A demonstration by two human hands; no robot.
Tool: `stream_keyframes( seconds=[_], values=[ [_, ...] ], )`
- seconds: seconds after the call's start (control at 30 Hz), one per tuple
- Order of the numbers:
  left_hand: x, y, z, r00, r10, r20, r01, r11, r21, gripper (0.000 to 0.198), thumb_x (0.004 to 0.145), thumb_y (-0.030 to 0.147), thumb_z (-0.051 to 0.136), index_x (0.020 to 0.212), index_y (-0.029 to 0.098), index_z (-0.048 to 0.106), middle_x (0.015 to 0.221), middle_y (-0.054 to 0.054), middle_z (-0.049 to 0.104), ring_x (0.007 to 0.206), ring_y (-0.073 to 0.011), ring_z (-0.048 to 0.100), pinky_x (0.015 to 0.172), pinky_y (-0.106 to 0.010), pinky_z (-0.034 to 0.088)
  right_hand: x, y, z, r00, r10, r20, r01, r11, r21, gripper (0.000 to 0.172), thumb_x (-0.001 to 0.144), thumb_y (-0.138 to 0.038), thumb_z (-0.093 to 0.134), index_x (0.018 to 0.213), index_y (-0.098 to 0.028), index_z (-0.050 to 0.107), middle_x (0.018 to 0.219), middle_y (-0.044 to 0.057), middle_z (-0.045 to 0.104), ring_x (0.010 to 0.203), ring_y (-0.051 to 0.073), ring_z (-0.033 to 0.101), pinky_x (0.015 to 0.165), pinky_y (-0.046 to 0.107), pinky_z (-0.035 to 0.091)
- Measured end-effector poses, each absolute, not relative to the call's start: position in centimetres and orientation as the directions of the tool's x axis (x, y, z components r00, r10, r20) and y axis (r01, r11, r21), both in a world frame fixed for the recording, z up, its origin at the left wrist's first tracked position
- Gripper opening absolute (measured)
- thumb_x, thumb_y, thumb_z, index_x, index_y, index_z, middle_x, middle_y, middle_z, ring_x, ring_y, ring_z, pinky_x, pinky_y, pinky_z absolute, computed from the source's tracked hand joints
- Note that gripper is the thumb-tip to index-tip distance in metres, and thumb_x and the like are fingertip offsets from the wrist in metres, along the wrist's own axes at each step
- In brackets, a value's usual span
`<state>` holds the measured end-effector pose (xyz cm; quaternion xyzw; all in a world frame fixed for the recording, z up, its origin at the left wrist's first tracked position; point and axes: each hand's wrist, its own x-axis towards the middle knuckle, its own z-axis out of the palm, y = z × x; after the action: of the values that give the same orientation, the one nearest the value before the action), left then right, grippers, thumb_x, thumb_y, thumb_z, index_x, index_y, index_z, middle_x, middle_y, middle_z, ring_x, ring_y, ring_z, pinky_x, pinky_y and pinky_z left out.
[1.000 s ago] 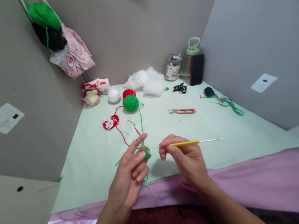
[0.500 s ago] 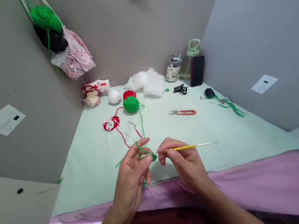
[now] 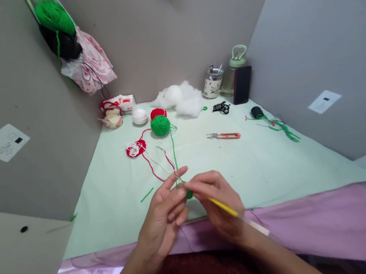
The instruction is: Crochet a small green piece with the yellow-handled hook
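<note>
Near the table's front edge, my left hand (image 3: 163,212) pinches a small green crochet piece (image 3: 189,194), its index finger stretched out with yarn at it. My right hand (image 3: 219,200) is closed on a crochet hook with a yellow grip (image 3: 223,205), its rear end slanting down to the right. Fingers hide the hook's tip, and the right fingertips meet the green piece. A green yarn strand runs from my left hand back to the green yarn ball (image 3: 160,125). Red and white strands lead from the hands to a red and white yarn bundle (image 3: 135,149).
Orange thread snips (image 3: 224,136) lie right of centre, with a black claw clip (image 3: 221,107) behind them. White stuffing (image 3: 184,99), a pen cup (image 3: 212,83), a bottle (image 3: 229,76) and a phone (image 3: 242,85) line the back. Green scraps (image 3: 286,132) lie at right.
The crochet hook has swung from level to slanting down at the right, as my right hand turned and moved in against my left. A white strand now comes up to my left index finger.
</note>
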<state>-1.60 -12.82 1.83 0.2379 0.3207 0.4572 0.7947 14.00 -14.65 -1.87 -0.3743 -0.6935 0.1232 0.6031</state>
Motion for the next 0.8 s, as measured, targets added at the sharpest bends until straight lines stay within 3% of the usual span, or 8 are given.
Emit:
stream_keyframes(
  seconds=[0.1,0.23,0.33,0.5,0.6,0.7,0.8],
  values=[
    [-2.3,-12.4,2.5,0.371,0.873,-0.316,-0.621,0.486,0.615,0.056,0.071,0.016,0.095,0.124,0.011,0.077,0.073,0.007,0.057,0.047,0.0017,0.019,0.039,-0.008,0.03,14.5,-14.0,-0.9,0.073,0.801,0.594,0.068,0.59,-0.804,0.027,0.105,-0.015,0.06,0.116,-0.03,0.08,0.098,0.004,0.072,0.087,0.018,0.069,0.077,0.032,0.059],
    [-2.5,-12.4,2.3,0.363,0.884,-0.294,-0.624,0.465,0.628,0.051,0.076,0.014,0.09,0.125,0.014,0.076,0.086,0.003,0.066,0.046,0.0028,0.02,0.038,-0.009,0.032,14.6,-13.3,-0.3,0.06,0.883,0.466,-0.24,0.466,-0.852,0.018,0.105,-0.026,0.064,0.107,-0.028,0.082,0.095,0.003,0.069,0.079,0.016,0.066,0.075,0.033,0.055],
    [-2.2,-12.5,2.0,0.37,0.889,-0.271,-0.614,0.453,0.646,0.05,0.078,0.015,0.089,0.127,0.017,0.075,0.084,0.004,0.064,0.045,0.0023,0.021,0.039,-0.009,0.033,14.5,-13.2,-0.6,0.064,0.893,0.446,-0.255,0.447,-0.858,0.017,0.105,-0.027,0.065,0.107,-0.028,0.082,0.096,0.003,0.068,0.079,0.015,0.065,0.075,0.033,0.054],
    [-1.9,-12.8,2.0,0.398,0.884,-0.246,-0.594,0.452,0.665,0.055,0.08,0.015,0.089,0.132,0.018,0.072,0.07,0.009,0.054,0.045,0.0001,0.021,0.04,-0.009,0.034,14.2,-13.8,-0.6,0.039,0.86,0.508,-0.116,0.509,-0.853,0.021,0.105,-0.023,0.064,0.11,-0.029,0.082,0.097,0.004,0.071,0.086,0.017,0.066,0.077,0.033,0.056],
    [-2.0,-12.8,2.0,0.403,0.877,-0.262,-0.59,0.468,0.658,0.056,0.08,0.016,0.088,0.133,0.017,0.071,0.074,0.007,0.058,0.046,0.0003,0.02,0.04,-0.01,0.033,14.3,-13.9,-0.5,0.048,0.845,0.532,-0.073,0.535,-0.842,0.02,0.105,-0.022,0.064,0.11,-0.029,0.083,0.094,0.004,0.072,0.087,0.018,0.067,0.076,0.033,0.056],
    [-2.3,-12.7,2.1,0.418,0.862,-0.288,-0.593,0.499,0.632,0.053,0.078,0.016,0.086,0.13,0.014,0.074,0.085,0.002,0.064,0.047,0.0015,0.019,0.04,-0.01,0.032,14.7,-13.7,-0.5,0.079,0.86,0.503,-0.12,0.51,-0.852,0.018,0.104,-0.024,0.065,0.106,-0.027,0.083,0.093,0.004,0.071,0.082,0.017,0.066,0.076,0.034,0.055],
    [-2.5,-12.6,2.1,0.435,0.849,-0.3,-0.594,0.521,0.613,0.05,0.075,0.016,0.086,0.124,0.013,0.077,0.088,0.001,0.065,0.047,0.0021,0.02,0.039,-0.01,0.033,15.0,-13.5,-0.4,0.089,0.906,0.413,-0.267,0.421,-0.867,0.014,0.101,-0.031,0.07,0.099,-0.025,0.083,0.088,0.003,0.069,0.074,0.016,0.064,0.07,0.033,0.054]
  ],
)
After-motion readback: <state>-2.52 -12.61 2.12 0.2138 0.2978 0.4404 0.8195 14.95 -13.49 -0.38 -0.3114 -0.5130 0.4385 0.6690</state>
